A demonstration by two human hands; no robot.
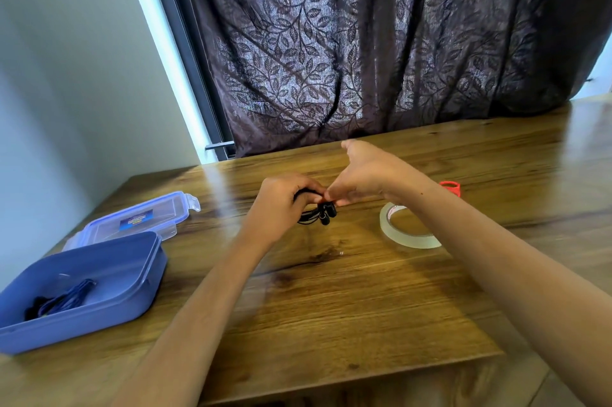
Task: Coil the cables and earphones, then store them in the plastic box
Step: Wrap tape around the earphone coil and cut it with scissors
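The left hand point(281, 198) was curled round a bundle of black earphones point(319, 214), held just above the table point(331, 307) near its middle. The loops were gathered in the fist, and the buds and a few strands hung out below the fingers. The right hand point(364, 171) had its fingertips against the same bundle, right beside the left fingertips, with one digit lifted clear above. It was blurred, so I cannot tell whether it pinched a strand or only touched it.

The box point(132, 290) stood open at the left edge of the table, well apart from the hands. One coiled cable point(66, 299) already lay inside, in the near left corner. The lid point(149, 214) lay flat on the table behind the box, touching or nearly touching its far rim. A roll of clear tape point(409, 241) lay under the right forearm, and a small red object point(451, 187) sat beyond it.

By my reading, the task was well past halfway. One cable was coiled and stored, and the earphones looked mostly wound, with only the loose end at the buds left to tidy or fasten. The tape nearby suggests the bundle may be bound before it goes in. What remained was to finish the coil, carry it left to the box and lay it beside the cable. No other loose cable showed on the table. Closing the lid may follow, though the task does not ask for it.
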